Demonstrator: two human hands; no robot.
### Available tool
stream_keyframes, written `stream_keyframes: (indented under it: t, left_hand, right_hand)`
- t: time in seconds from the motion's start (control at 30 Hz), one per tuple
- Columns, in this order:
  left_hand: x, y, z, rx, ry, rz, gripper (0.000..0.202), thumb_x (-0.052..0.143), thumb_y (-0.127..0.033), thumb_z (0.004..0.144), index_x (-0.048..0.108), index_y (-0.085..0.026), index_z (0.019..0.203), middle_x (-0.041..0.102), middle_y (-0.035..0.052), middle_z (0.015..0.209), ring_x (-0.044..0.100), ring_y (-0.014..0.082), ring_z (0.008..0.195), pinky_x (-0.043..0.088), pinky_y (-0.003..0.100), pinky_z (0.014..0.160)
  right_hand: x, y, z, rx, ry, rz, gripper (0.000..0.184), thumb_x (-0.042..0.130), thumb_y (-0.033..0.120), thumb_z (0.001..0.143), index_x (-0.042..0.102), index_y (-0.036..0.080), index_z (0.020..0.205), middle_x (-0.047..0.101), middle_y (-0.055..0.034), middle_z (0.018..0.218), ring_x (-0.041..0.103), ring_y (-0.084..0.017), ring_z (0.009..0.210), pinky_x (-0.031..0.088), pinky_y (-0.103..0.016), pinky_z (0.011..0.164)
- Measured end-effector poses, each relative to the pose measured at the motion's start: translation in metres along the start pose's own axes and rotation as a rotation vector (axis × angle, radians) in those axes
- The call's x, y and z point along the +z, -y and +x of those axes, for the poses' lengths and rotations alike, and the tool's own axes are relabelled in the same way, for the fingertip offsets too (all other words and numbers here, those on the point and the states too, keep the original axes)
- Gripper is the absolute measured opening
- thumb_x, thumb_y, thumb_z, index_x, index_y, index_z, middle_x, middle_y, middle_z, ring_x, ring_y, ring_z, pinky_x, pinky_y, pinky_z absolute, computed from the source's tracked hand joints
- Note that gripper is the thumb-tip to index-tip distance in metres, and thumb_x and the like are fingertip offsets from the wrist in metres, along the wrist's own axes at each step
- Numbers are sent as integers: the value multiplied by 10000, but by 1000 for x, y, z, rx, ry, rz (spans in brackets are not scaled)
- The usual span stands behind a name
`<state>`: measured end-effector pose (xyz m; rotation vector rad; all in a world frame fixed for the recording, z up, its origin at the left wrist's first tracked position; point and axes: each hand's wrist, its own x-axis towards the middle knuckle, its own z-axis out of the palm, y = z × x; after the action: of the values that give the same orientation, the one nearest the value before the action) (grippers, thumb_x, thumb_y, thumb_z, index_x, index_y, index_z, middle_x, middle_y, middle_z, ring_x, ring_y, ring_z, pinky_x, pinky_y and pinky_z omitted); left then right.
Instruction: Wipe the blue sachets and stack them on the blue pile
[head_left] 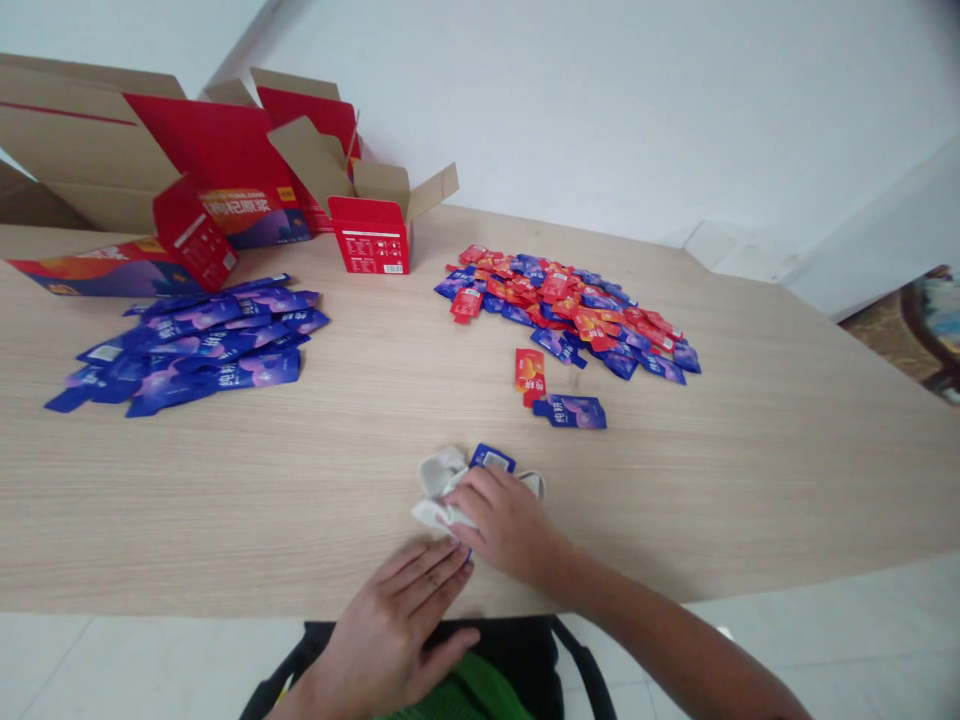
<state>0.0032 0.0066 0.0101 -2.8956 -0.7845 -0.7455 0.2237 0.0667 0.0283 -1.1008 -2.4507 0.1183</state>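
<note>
Near the table's front edge, my right hand (506, 520) is closed on a crumpled white cloth (442, 480) and presses it onto a blue pouch (493, 458). Only the pouch's far end, with a white label, and a sliver near my left fingertips can be seen. My left hand (409, 615) lies with fingers stretched out, its fingertips on the pouch's near end. Just beyond, a red pouch (529, 376) and another blue pouch (574, 411) lie touching at their ends.
A mixed heap of red and blue pouches (559, 300) spreads toward the back. Several blue pouches (202, 340) are piled at left. Open red cartons (370, 235) and a larger box (217, 150) stand behind, near the wall. A white flat piece (739, 250) sits at back right.
</note>
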Motion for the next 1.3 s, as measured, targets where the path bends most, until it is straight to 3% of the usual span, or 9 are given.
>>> stream_keyframes:
  t: [0.13, 0.33, 0.47, 0.57, 0.67, 0.8, 0.97, 1.13, 1.3]
  left_hand:
    - [-1, 2, 2, 1, 7, -25, 503, 675, -432, 945, 663, -123, 1342, 694, 102, 1362, 677, 260, 1245, 581, 399, 1065]
    - [-2, 1, 1, -8, -6, -43, 514, 683, -431, 940, 657, -128, 1355, 692, 109, 1367, 668, 253, 1260, 572, 385, 1075]
    - [0, 1, 1, -25, -7, -58, 525, 688, -432, 935, 650, -141, 1371, 694, 105, 1366, 669, 256, 1257, 562, 388, 1087]
    - [0, 0, 1, -27, 0, -46, 491, 672, -440, 941, 679, -136, 1327, 724, 97, 1315, 702, 258, 1198, 590, 396, 1048]
    - [-1, -1, 2, -30, 4, -43, 467, 668, -425, 943, 689, -132, 1307, 731, 91, 1301, 709, 258, 1184, 601, 404, 1032]
    - [1, 0, 3, -28, -12, -56, 471, 682, -407, 938, 677, -140, 1327, 702, 104, 1352, 679, 259, 1239, 575, 393, 1068]
    - [-1, -2, 7, -70, -75, -95, 370, 678, -322, 950, 696, -163, 1284, 742, 83, 1284, 701, 247, 1195, 570, 381, 1060]
    - [-3, -10, 32, -204, -50, -151, 363, 594, -298, 1011, 631, -139, 1335, 777, 87, 1123, 738, 235, 998, 606, 404, 935]
    - [17, -10, 66, -365, 104, -57, 643, 701, -473, 939, 530, -115, 1446, 672, 168, 1265, 647, 327, 1133, 581, 481, 953]
  right_hand:
    - [15, -13, 0, 28, 20, -28, 136, 707, 324, 965, 648, 223, 1035, 674, -54, 1007, 620, -241, 957, 529, -384, 842]
    - [-16, -77, 32, 188, -126, -170, 91, 631, 273, 1011, 662, 194, 1042, 664, -108, 1028, 622, -276, 978, 528, -419, 863]
    - [-23, -41, 21, 188, -195, -41, 130, 582, 297, 1039, 640, 209, 1114, 658, -99, 1081, 618, -263, 1048, 510, -410, 931]
    - [-9, -2, 1, 28, -24, 38, 134, 655, 304, 995, 645, 215, 1095, 672, -67, 1029, 624, -247, 976, 522, -390, 865]
    - [7, 4, -6, 0, 62, 13, 149, 713, 314, 957, 653, 217, 1053, 677, -54, 995, 625, -245, 937, 527, -390, 827]
    - [10, -38, 8, 112, -33, -87, 128, 681, 322, 984, 658, 213, 1046, 677, -80, 1024, 623, -248, 966, 527, -388, 857]
    - [-12, -93, 27, 190, -136, -225, 101, 630, 291, 1014, 670, 202, 1037, 666, -100, 1014, 617, -268, 970, 519, -401, 861]
    - [-34, -104, 25, 293, -388, -179, 198, 526, 346, 1064, 644, 201, 1128, 654, -112, 1072, 615, -270, 1039, 508, -416, 938]
    - [-38, -106, 14, 366, -487, -123, 238, 518, 409, 1064, 641, 210, 1109, 652, -104, 1040, 628, -265, 1018, 518, -405, 923]
